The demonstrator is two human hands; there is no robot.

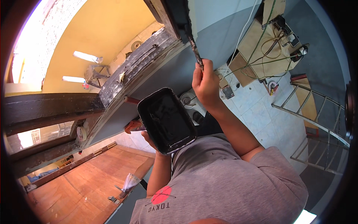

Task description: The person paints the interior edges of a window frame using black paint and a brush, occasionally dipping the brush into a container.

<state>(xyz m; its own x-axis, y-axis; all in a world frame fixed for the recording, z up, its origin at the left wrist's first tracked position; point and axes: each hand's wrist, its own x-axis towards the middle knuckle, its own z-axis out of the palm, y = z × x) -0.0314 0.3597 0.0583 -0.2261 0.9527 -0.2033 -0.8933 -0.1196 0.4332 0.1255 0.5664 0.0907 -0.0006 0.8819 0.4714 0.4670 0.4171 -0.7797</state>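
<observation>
My right hand [206,84] is raised, its fingers wrapped round the paint-smeared handle of a paintbrush [195,50]. The brush's far end touches a black-coated strip of the door or window frame [181,18], and its bristles cannot be told apart from the black coat. Lower and to the left, my left hand [147,139] grips a black rectangular paint tray [140,112] at its near left side. Glossy black paint covers the tray's inside. Most of my left fingers are hidden under the tray.
A stained ledge [130,63] runs along the left of the tray. An orange-brown wooden door panel [89,179] lies lower left. To the right are a metal ladder [317,125], a wooden cabinet [257,48] draped with cables, and a tiled floor [257,112]. A white bucket [187,99] stands below.
</observation>
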